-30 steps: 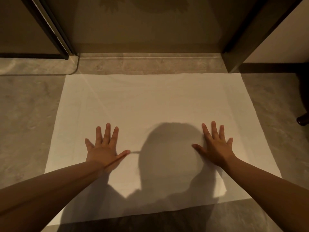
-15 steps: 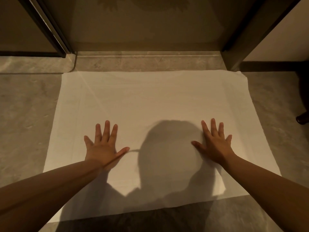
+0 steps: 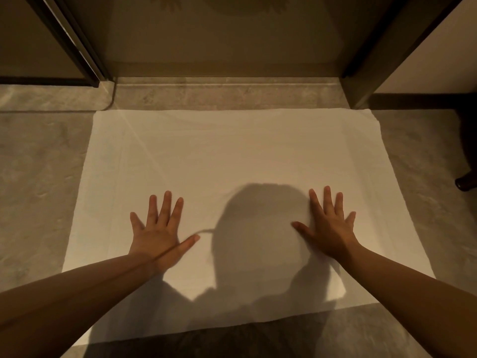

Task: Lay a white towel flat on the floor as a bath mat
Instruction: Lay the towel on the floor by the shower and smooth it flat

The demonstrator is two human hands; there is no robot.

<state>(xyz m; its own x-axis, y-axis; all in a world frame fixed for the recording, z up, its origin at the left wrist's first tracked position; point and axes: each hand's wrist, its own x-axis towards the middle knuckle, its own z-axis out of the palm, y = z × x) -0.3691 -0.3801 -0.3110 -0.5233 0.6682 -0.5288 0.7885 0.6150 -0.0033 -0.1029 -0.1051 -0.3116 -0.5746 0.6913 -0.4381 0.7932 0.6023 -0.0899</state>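
The white towel is lying spread flat on the grey floor, w/ its far edge right up against the door sill at 12 o'clock. The left hand is pressing palm-down at approx 8 o'clock on it, fingers splayed, gripping nothing. The right hand is doing the same at 4 o'clock. A dark shoe tip is sitting at 3 o'clock, off the towel.

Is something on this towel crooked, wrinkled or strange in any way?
Nothing serious. The white towel lies flat on the stone floor, far edge along the threshold. Only its far right corner looks slightly rumpled. Both hands, left and right, press flat on it.
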